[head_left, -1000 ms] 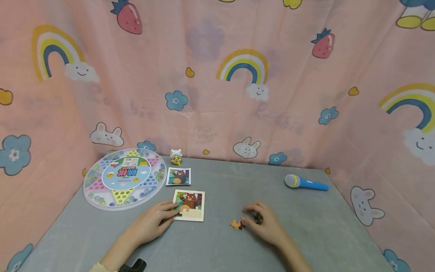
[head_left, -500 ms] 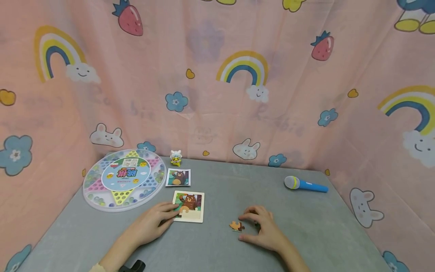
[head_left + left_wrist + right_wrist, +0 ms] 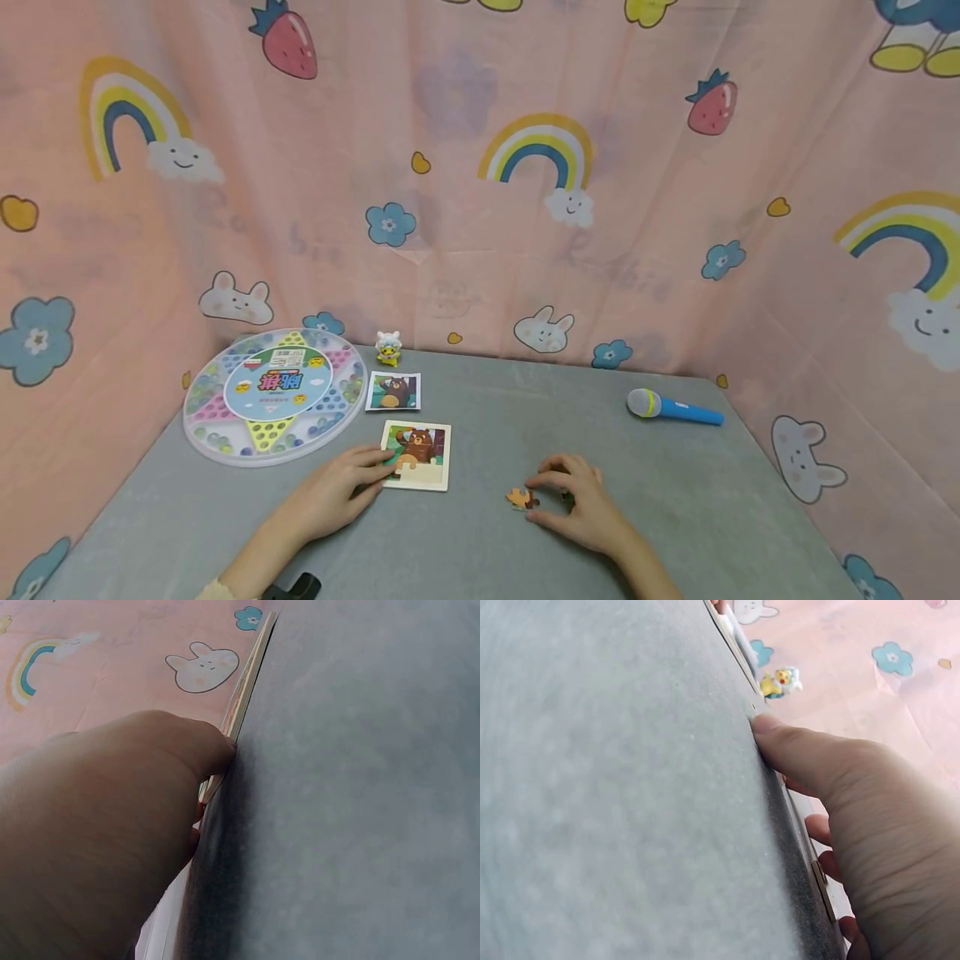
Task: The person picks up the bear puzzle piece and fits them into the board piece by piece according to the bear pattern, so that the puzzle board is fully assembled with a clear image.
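A wooden jigsaw board (image 3: 417, 477) with a bear picture lies on the table, its lower part bare wood. My left hand (image 3: 347, 492) holds its left edge, fingers over the border and thumb near the lower corner. In the left wrist view the thumb touches the edge of the board (image 3: 259, 664). My right hand (image 3: 581, 504) rests low at the right, thumb and index finger spread on either side of an orange and brown puzzle piece (image 3: 521, 498), with a gap visible between. Another dark piece (image 3: 567, 497) lies partly hidden under this hand.
Behind the board lies a bear picture card (image 3: 393, 391), with a small figurine (image 3: 388, 347) beyond it. A round Chinese checkers set (image 3: 273, 396) stands at the left. A blue toy microphone (image 3: 678, 407) lies at the right, before a pink curtain (image 3: 480, 275).
My right hand's thumb and index finger have moved apart and come to either side of the orange and brown piece, the thumb then edging closer. The left hand stays on the board.
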Tool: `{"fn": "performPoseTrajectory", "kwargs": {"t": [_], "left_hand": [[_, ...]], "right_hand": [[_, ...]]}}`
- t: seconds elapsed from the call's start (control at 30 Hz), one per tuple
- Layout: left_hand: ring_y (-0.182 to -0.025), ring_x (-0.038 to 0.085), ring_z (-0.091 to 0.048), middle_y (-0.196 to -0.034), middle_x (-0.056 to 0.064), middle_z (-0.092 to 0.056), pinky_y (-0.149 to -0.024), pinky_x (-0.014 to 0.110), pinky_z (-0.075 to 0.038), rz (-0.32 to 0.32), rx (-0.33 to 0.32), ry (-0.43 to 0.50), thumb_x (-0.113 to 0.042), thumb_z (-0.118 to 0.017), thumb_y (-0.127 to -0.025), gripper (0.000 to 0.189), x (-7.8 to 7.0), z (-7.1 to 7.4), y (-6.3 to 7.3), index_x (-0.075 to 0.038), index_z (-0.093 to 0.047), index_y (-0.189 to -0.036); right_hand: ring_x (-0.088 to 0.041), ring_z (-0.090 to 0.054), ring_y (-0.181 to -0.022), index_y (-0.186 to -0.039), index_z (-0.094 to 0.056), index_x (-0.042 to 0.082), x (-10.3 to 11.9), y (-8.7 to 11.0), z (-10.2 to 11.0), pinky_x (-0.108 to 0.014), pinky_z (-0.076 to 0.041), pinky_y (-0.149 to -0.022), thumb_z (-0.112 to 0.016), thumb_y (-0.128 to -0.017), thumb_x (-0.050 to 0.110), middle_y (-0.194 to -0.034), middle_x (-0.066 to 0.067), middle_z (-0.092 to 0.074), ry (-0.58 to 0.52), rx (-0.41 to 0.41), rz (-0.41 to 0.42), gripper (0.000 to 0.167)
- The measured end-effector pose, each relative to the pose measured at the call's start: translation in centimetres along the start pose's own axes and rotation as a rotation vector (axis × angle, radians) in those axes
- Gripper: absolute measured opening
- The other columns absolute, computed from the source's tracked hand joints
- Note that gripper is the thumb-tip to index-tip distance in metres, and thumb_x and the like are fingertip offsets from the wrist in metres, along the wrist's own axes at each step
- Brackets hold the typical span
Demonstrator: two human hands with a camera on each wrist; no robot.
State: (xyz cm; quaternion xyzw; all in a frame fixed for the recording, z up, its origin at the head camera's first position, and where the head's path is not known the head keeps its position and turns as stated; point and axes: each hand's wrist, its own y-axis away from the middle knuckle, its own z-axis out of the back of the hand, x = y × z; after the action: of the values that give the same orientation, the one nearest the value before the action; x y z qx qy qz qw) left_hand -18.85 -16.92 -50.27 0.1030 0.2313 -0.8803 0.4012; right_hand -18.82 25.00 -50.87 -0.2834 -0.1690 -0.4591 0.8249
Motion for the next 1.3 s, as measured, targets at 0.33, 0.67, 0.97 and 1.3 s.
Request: {"fn": "performPoseTrajectory", "kwargs": {"t": [0.33,0.67,0.97,1.3], "left_hand": [[-0.135,0.034,-0.061,-0.146,0.006,-0.067,-0.109,0.054,-0.054,0.005,0.008,-0.001,-0.011,-0.071,-0.101,0.037,0.11,0.03,0.02,-0.011,-0.073,-0.138],[-0.133,0.032,-0.063,-0.144,0.006,-0.068,-0.108,0.053,-0.055,-0.005,-0.007,-0.013,-0.011,-0.073,-0.1,0.036,0.06,-0.03,0.02,-0.01,-0.074,-0.136],[-0.133,0.033,-0.062,-0.144,0.007,-0.068,-0.108,0.053,-0.055,-0.001,-0.007,-0.016,-0.011,-0.073,-0.1,0.036,0.03,0.04,0.0,-0.011,-0.074,-0.136],[-0.132,0.033,-0.063,-0.143,0.007,-0.068,-0.108,0.053,-0.054,-0.004,-0.005,-0.022,-0.011,-0.073,-0.1,0.035,-0.07,0.09,0.01,-0.01,-0.074,-0.135]], "right_hand": [[-0.012,-0.053,-0.111,-0.11,-0.08,0.038,0.07,-0.1,-0.06,-0.043,-0.03,-0.086,-0.09,-0.086,0.034,-0.115,0.013,-0.063,0.019,-0.01,0.014,0.026],[-0.011,-0.053,-0.111,-0.11,-0.08,0.037,0.12,-0.04,-0.05,-0.044,-0.03,-0.087,-0.088,-0.088,0.035,-0.116,0.014,-0.064,0.011,-0.01,0.02,0.024],[-0.011,-0.053,-0.112,-0.11,-0.079,0.039,-0.08,-0.07,-0.12,-0.044,-0.031,-0.087,-0.087,-0.088,0.036,-0.116,0.016,-0.064,0.0,-0.013,0.0,0.023],[-0.009,-0.056,-0.102,-0.109,-0.08,0.033,-0.05,-0.37,0.05,-0.04,-0.037,-0.082,-0.088,-0.089,0.027,-0.112,0.014,-0.066,-0.012,-0.074,0.038,0.023]]}}
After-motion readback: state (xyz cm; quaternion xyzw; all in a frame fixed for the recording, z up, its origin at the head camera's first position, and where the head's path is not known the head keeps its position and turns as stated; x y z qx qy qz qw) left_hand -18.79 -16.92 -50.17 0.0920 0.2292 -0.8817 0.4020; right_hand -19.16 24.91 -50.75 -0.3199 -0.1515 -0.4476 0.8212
